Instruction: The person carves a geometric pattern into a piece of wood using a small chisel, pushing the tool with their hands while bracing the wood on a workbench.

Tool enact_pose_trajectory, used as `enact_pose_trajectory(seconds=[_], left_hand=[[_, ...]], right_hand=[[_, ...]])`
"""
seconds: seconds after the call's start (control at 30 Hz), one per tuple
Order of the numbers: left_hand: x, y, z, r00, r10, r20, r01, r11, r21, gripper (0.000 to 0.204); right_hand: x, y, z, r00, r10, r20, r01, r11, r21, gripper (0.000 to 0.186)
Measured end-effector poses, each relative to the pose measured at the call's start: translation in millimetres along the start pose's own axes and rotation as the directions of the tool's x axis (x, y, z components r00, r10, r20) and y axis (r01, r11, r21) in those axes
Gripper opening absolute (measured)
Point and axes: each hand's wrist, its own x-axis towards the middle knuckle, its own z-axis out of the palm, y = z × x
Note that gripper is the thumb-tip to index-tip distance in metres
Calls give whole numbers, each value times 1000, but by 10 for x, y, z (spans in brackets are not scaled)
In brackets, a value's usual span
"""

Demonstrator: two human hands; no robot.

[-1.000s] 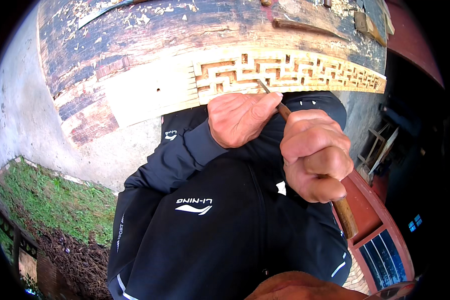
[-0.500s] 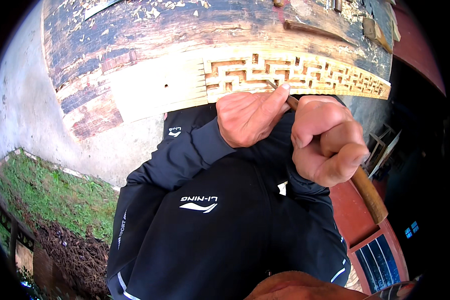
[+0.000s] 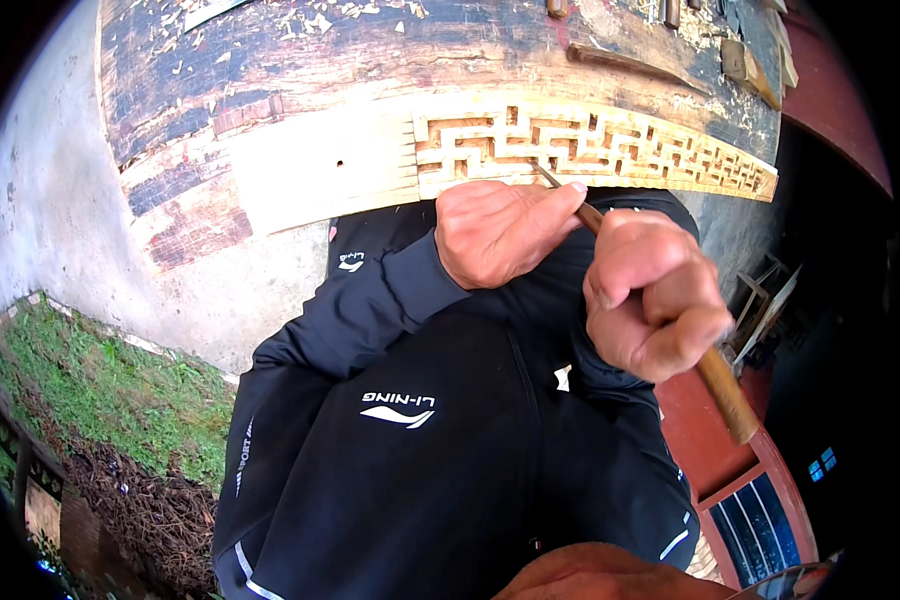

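Observation:
A pale wooden board (image 3: 315, 185) lies along the near edge of the workbench, its right part carved with a stepped lattice of grooves. My right hand (image 3: 655, 295) is wrapped around the long wooden handle of a chisel (image 3: 727, 395), which slants up and left toward the carving. The thin blade meets the lattice near its lower middle; its exact tip is hard to make out. Beside the board's near edge, my left hand (image 3: 495, 232) has its fingers curled, and its thumb presses the chisel just below the blade.
Wood shavings litter the worn, dark-stained workbench (image 3: 270, 70). Toward the far right lie a long wood strip (image 3: 635, 65) and a wooden block-like tool (image 3: 750, 72). A flat metal piece (image 3: 213, 12) rests at the far left. Grass (image 3: 100, 385) borders the concrete at left.
My right hand and the chisel's handle end have shifted slightly, the end moving a little left and up. The blade stays at about the same place in the lattice. My left hand barely moves.

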Motion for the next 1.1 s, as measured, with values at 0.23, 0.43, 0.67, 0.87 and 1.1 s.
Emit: enact_pose_trajectory(seconds=[0.23,0.43,0.67,0.87,1.1], left_hand=[[-10,-13,7,999,18,-31,-18,1000,0,47],[-21,-8,21,999,7,-39,-7,1000,10,49],[-15,-3,24,999,-2,-44,2,1000,-1,52],[71,50,34,996,-59,-71,63,997,55,47],[111,28,2,999,-15,-40,15,1000,0,49]], right_hand=[[-13,26,-9,997,-72,34,70,996,57,60],[6,40,21,997,-70,12,69,997,46,58],[16,68,28,996,-93,12,92,995,48,59],[113,45,12,995,97,-3,-97,993,-71,58],[-35,-29,3,997,6,-78,-4,1000,29,54]])
